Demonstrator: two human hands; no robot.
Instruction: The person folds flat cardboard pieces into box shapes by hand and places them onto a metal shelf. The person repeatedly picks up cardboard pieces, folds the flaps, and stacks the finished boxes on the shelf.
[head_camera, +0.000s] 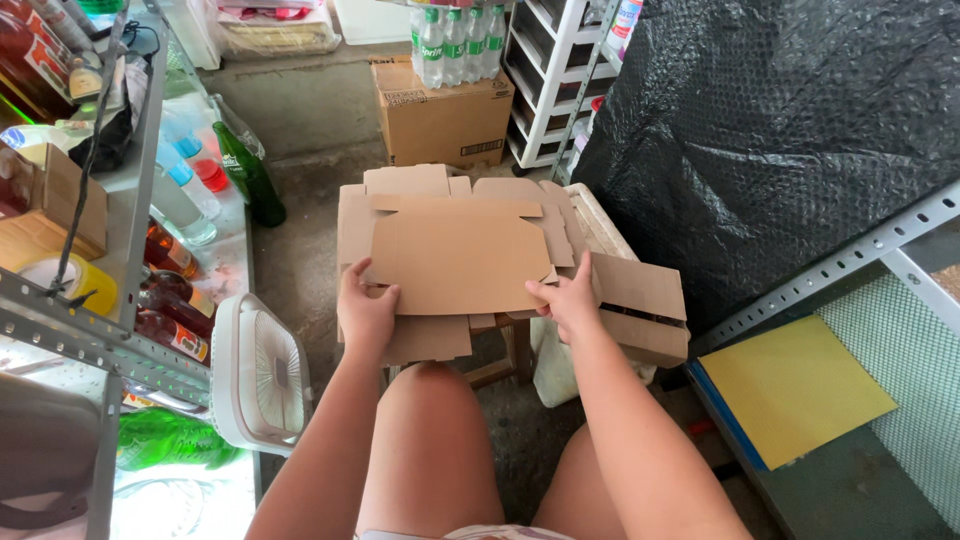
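both hands grip one flat die-cut cardboard blank held over the knees, its long axis running left to right between them. the left hand pinches the blank's left edge, thumb on top; the right hand clamps the right edge just the same, so neither is nearer. more flat blanks lie stacked beneath and to the right. a white fan stands at the left. farther off sits a brown carton with a dark label strip, shrink-wrapped green-labelled bottles on top.
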